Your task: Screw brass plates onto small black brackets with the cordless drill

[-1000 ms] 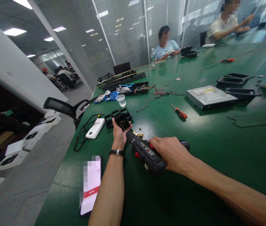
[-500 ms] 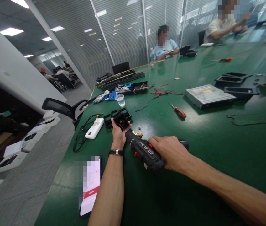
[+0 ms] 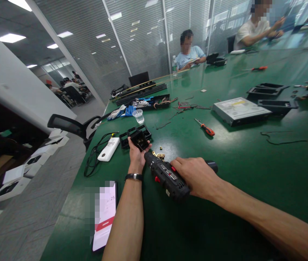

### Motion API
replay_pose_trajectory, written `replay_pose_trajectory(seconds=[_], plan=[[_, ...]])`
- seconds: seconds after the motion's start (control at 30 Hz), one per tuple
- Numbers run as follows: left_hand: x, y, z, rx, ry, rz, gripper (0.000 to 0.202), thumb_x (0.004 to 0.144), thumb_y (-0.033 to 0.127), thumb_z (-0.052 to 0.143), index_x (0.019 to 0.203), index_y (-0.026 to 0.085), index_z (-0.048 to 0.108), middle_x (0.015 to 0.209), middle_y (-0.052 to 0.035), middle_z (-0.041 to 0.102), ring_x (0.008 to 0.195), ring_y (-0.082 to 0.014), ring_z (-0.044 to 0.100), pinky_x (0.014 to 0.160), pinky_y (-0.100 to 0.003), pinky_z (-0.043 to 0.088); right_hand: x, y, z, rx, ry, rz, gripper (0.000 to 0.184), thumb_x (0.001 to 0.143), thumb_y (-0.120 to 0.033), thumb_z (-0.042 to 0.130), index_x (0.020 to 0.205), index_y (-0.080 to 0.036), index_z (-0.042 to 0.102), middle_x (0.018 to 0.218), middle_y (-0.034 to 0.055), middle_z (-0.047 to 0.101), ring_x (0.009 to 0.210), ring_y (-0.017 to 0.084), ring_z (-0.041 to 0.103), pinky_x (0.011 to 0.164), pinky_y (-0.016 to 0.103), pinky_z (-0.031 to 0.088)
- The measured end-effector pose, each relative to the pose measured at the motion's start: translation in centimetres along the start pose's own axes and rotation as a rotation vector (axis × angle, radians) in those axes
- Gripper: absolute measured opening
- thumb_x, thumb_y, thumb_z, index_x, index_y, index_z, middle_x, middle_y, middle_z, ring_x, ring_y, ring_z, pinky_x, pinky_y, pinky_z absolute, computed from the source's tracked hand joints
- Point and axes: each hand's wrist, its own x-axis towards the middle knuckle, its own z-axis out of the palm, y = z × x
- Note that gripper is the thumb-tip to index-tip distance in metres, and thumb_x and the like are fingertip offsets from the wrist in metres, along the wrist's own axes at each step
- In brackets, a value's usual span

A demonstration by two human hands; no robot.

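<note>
Fingers of left hand [image 3: 137, 152] clenched on small black plastic frame [image 3: 140, 139], near left edge of green surface [image 3: 251, 163]. Right hand [image 3: 197, 175] fingers grasping black electric screwdriver [image 3: 167, 176], tip at frame. Small brass screws [image 3: 159, 156] probably out already; maybe more left.

Both arms are bare and stretched forward, and the 2 hands lie close together, the right one just at 4 o'clock of the left.

The left forearm [image 3: 128, 224] rises from the 6 o'clock edge and runs almost straight toward 12 o'clock. A thin black wristband with a small silver clasp [image 3: 134, 177] circles its wrist. The left hand [image 3: 137, 154] shows its back, with the thumb pointing to 12 o'clock and the fingers [image 3: 147, 146] curled closed in a pinch at its 1 o'clock side.

The right forearm [image 3: 265, 217] comes in from the 4 o'clock corner and slants toward 10 o'clock. The right hand [image 3: 197, 175] lies knuckles up, wrapped tight in a grip, its index finger [image 3: 177, 164] reaching to 10 o'clock.
</note>
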Motion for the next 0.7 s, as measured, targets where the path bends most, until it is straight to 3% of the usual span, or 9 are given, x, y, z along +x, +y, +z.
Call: replay_pose_trajectory(seconds=[0.7], plan=[[0.05, -0.16, -0.06, -0.002, -0.003, 0.017, 0.062, 0.098, 0.069, 0.045, 0.108, 0.013, 0.069, 0.08, -0.0095, 0.072, 0.07, -0.0213, 0.072, 0.075, -0.041, 0.062, 0.02, -0.26, 0.07, -0.014, -0.013, 0.002, 0.036, 0.076, -0.03, 0.068, 0.11, -0.017, 0.061, 0.099, 0.0079, 0.071, 0.081, 0.03, 0.071, 0.059, 0.036, 0.041]])
